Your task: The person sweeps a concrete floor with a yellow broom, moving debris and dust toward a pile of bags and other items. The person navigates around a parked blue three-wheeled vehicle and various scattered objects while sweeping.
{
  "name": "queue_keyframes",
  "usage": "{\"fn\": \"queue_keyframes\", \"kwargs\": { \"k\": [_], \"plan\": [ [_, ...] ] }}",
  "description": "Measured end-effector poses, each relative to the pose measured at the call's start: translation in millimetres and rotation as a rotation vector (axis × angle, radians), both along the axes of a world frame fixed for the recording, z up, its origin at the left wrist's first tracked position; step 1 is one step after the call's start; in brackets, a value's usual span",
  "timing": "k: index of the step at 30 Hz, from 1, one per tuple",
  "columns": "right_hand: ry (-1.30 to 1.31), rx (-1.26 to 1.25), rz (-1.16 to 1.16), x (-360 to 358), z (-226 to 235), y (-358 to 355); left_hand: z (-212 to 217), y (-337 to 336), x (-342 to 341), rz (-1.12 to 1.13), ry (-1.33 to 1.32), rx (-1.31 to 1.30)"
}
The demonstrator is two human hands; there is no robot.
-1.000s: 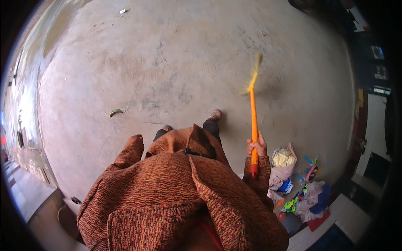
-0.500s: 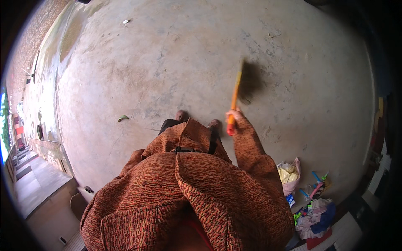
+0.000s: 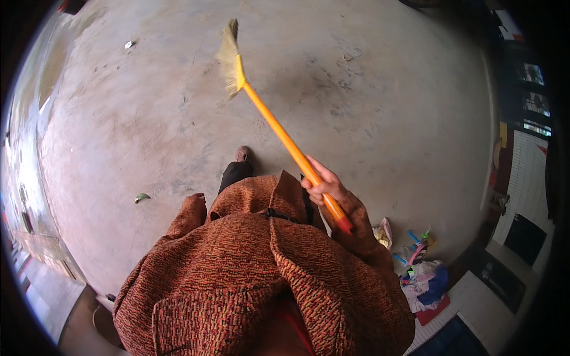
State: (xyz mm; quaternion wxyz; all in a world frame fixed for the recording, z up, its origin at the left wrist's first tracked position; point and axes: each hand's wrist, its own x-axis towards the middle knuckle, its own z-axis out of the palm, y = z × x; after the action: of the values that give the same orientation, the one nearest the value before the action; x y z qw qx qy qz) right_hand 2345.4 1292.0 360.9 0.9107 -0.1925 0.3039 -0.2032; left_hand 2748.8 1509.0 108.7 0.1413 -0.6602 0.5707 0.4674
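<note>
A broom [image 3: 278, 129] with an orange handle, a red end cap and a yellow head slants up and to the left from my right hand [image 3: 328, 181]. The fingers of that hand wrap round the handle near its capped end. The broom's pale bristles [image 3: 228, 54] fan out leftward over the concrete floor [image 3: 154, 118]; whether they touch it I cannot tell. At the end of its sleeve, my left hand [image 3: 197, 198] hangs low beside my coat, showing only in small part, its fingers mostly hidden.
A small green scrap [image 3: 142, 197] and a white bit of litter [image 3: 130, 44] lie on the floor to the left. At the lower right sit a bag [image 3: 384, 232] and a heap of cloth [image 3: 425, 282]. My shoe [image 3: 242, 154] is ahead of the coat.
The broom has swung from the right over to the left, its head now farther out. My left hand has come into view, and one shoe has gone out of sight.
</note>
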Motion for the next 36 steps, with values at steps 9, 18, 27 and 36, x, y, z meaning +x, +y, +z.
{"fn": "queue_keyframes", "kwargs": {
  "k": [9, 18, 27, 36],
  "plan": [
    [0.409, -0.113, -0.392, -115, 28, -29, 5, -118, -3, 0.266, -0.010, 0.005],
    [0.875, -0.025, -0.389, -274, -91, -158, 112, -167, -96, 0.116, -0.190, 0.019],
    [0.619, 0.053, -0.105, -212, -198, -220, 95, -233, -133, 0.076, -0.066, -0.147],
    [0.319, 0.086, -0.360, -9, -147, -246, 173, -437, -245, 0.754, 0.736, 0.163]
  ]
}}
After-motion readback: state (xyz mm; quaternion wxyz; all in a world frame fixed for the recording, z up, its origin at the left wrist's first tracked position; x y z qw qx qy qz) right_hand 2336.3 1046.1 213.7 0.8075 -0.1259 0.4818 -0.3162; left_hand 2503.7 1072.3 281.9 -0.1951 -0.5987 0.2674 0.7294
